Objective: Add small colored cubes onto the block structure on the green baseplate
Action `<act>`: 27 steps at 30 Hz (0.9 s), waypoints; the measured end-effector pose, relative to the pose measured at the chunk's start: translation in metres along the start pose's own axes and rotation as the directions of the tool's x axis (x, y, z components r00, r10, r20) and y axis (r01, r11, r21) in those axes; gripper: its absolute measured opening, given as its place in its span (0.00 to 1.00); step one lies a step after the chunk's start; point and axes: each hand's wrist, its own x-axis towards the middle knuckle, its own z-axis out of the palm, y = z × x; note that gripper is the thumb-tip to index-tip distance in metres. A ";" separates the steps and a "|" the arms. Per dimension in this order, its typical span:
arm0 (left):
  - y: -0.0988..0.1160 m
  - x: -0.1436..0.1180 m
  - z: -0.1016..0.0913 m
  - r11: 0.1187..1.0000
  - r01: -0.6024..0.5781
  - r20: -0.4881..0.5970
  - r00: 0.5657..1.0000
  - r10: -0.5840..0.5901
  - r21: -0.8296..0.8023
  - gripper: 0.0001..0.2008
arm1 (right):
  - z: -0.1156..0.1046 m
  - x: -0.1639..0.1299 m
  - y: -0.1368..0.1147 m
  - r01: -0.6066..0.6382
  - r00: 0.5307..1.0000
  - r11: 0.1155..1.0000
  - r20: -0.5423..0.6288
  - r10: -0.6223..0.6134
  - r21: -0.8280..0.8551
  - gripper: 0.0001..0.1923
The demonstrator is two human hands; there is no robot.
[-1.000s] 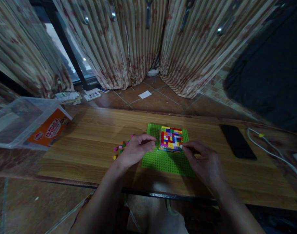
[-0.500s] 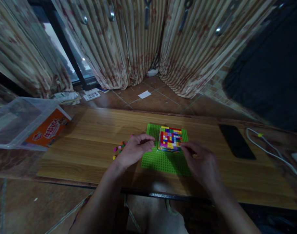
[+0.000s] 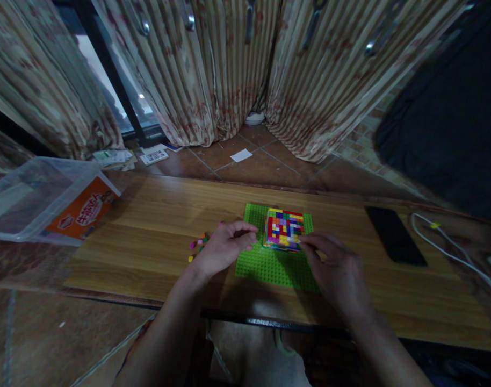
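A multicoloured block of toy bricks [image 3: 284, 228] is sitting on a green studded baseplate [image 3: 265, 267] on a wooden tabletop [image 3: 160, 215]. A person's right hand [image 3: 337, 263] is holding thumb and fingertips close together at the block's near right corner; whether they are pinching a small brick is impossible to tell. The left hand [image 3: 225, 247] is hovering left of the block, fingers loosely curved, thumb slightly apart. Loose bricks [image 3: 200, 242] are lying just left of that hand.

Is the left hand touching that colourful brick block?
Apart. In the head view, a strip of green baseplate shows between the left hand and the brick block.
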 end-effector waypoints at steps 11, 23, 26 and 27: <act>-0.004 0.000 -0.002 0.998 -0.026 0.014 1.000 0.026 0.049 0.12 | 0.002 -0.001 0.000 0.038 0.999 0.999 -0.022 -0.038 -0.002 0.07; -0.006 0.000 -0.004 0.996 -0.052 0.018 0.999 0.051 0.076 0.13 | 0.001 0.000 0.005 -0.063 0.997 0.997 0.035 0.065 -0.051 0.10; -0.007 0.000 -0.005 0.994 -0.064 0.027 0.998 0.061 0.087 0.13 | 0.002 -0.001 0.005 -0.086 0.996 0.993 0.027 0.088 -0.078 0.10; -0.007 0.000 -0.005 0.994 -0.064 0.026 0.998 0.062 0.087 0.13 | 0.002 -0.001 0.005 -0.088 0.996 0.993 0.024 0.090 -0.077 0.09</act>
